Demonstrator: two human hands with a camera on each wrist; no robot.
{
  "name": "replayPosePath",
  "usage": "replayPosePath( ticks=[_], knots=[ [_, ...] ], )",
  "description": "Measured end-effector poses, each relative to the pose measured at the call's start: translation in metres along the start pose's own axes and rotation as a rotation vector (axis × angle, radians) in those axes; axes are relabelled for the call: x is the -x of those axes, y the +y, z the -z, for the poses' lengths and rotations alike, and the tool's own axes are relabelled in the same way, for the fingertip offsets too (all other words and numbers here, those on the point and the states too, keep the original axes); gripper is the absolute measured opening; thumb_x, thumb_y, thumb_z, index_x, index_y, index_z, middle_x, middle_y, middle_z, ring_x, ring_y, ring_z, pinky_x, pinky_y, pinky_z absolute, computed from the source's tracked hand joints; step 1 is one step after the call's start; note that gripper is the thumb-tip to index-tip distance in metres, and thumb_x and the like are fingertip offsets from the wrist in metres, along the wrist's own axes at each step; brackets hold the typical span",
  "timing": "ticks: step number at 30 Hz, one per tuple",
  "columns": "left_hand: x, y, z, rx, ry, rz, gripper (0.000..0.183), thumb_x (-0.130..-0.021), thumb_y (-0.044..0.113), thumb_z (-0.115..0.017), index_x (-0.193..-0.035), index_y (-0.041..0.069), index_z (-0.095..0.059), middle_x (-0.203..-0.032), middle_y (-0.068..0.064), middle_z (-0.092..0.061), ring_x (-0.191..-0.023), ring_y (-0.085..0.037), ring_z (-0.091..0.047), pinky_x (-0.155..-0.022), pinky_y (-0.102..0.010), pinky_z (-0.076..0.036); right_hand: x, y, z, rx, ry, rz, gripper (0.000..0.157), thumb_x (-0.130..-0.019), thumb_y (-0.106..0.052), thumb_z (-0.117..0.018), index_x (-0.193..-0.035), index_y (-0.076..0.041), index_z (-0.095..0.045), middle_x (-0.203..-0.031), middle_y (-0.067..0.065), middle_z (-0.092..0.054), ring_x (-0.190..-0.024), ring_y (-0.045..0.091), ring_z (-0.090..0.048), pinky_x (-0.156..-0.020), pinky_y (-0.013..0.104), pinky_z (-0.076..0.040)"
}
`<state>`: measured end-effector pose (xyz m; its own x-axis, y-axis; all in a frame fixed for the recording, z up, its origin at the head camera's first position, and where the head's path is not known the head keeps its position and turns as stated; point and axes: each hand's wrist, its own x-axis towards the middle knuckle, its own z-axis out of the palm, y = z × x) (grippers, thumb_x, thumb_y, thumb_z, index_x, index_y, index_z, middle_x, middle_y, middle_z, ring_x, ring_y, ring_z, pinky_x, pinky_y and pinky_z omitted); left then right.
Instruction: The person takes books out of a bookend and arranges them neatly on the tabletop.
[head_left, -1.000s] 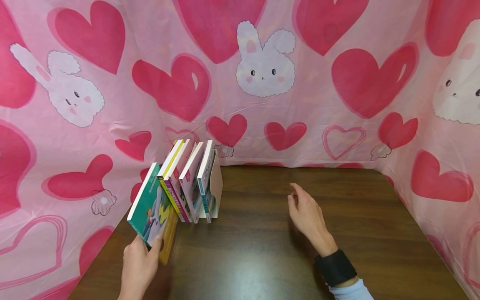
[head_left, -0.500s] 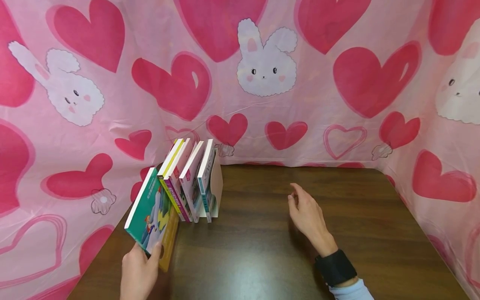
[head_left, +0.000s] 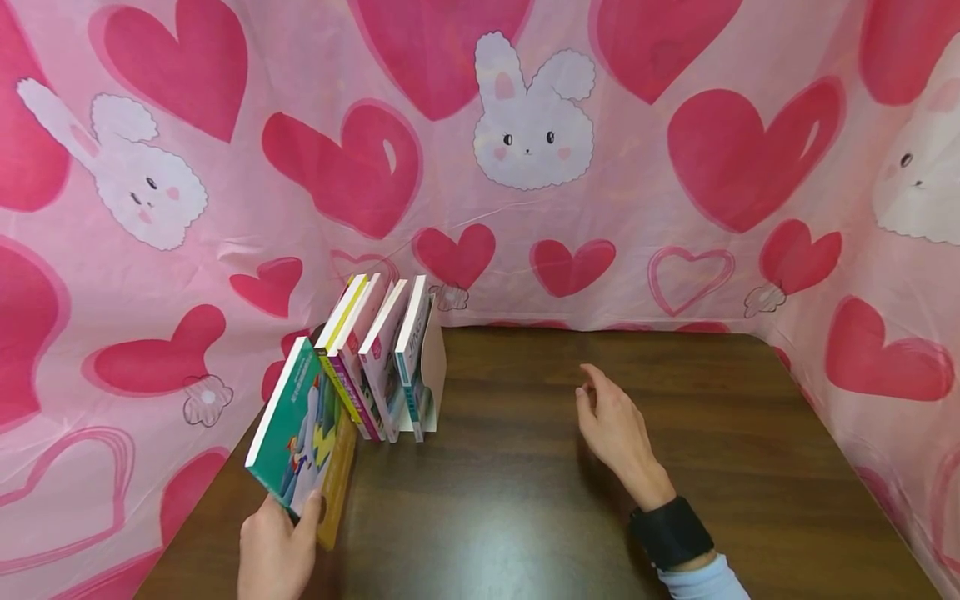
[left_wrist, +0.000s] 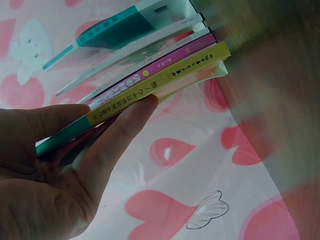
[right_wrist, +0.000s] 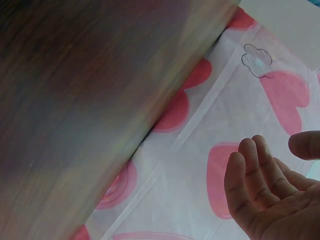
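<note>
My left hand [head_left: 277, 542] pinches the spine of a thin green picture book [head_left: 283, 437], thumb on the cover and fingers behind. The book stands tilted at the left end of a row of books [head_left: 375, 367] and sticks out toward me. In the left wrist view its yellow-and-teal spine [left_wrist: 160, 82] runs beside a purple-spined book [left_wrist: 150, 70]. My right hand [head_left: 618, 433] holds nothing; it stays over the right half of the table, fingers loosely bent. In the right wrist view its fingers [right_wrist: 260, 192] show with the thumb apart.
A white bookend [head_left: 435, 358] stands at the right end of the row, next to a book with a blue-and-white spine [head_left: 412, 358]. The brown wooden table [head_left: 510, 500] meets a pink cloth backdrop [head_left: 630, 183] with hearts and rabbits behind and at both sides.
My left hand has drawn the green book a little toward me and to the left, so more of its cover shows. The other books and my right hand have stayed in place.
</note>
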<state>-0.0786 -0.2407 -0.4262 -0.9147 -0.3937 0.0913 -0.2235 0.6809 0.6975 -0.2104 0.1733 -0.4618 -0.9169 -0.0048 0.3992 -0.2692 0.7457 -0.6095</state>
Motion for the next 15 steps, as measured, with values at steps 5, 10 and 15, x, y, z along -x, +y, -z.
replayPosePath(
  ticks=[5, 10, 15],
  knots=[
    [0.006, 0.001, 0.002, -0.023, 0.014, -0.010, 0.050, -0.104, 0.014, -0.064, -0.141, -0.017, -0.051, -0.130, -0.040, -0.060, -0.117, -0.057, -0.062, -0.097, -0.071, -0.047, -0.001, 0.000, 0.000, -0.002, -0.004, -0.002, 0.040, -0.106, -0.014, -0.059, -0.144, -0.001, -0.057, -0.110, 0.014, -0.069, -0.075, 0.023, -0.056, -0.064, 0.041, -0.049],
    [0.009, 0.001, 0.003, -0.034, -0.006, 0.009, 0.051, -0.104, 0.015, -0.064, -0.140, -0.018, -0.050, -0.131, -0.041, -0.059, -0.117, -0.058, -0.061, -0.098, -0.071, -0.046, -0.001, 0.001, 0.000, 0.000, -0.006, -0.004, 0.040, -0.106, -0.014, -0.058, -0.144, -0.001, -0.056, -0.109, 0.014, -0.069, -0.075, 0.023, -0.056, -0.065, 0.041, -0.049],
    [0.011, 0.001, 0.004, -0.044, -0.048, 0.036, 0.054, -0.105, 0.018, -0.065, -0.141, -0.018, -0.049, -0.132, -0.041, -0.057, -0.118, -0.057, -0.061, -0.099, -0.071, -0.046, 0.000, 0.000, -0.001, -0.003, -0.006, -0.007, 0.040, -0.106, -0.014, -0.059, -0.144, -0.001, -0.056, -0.109, 0.014, -0.069, -0.075, 0.023, -0.056, -0.065, 0.041, -0.049]
  ],
)
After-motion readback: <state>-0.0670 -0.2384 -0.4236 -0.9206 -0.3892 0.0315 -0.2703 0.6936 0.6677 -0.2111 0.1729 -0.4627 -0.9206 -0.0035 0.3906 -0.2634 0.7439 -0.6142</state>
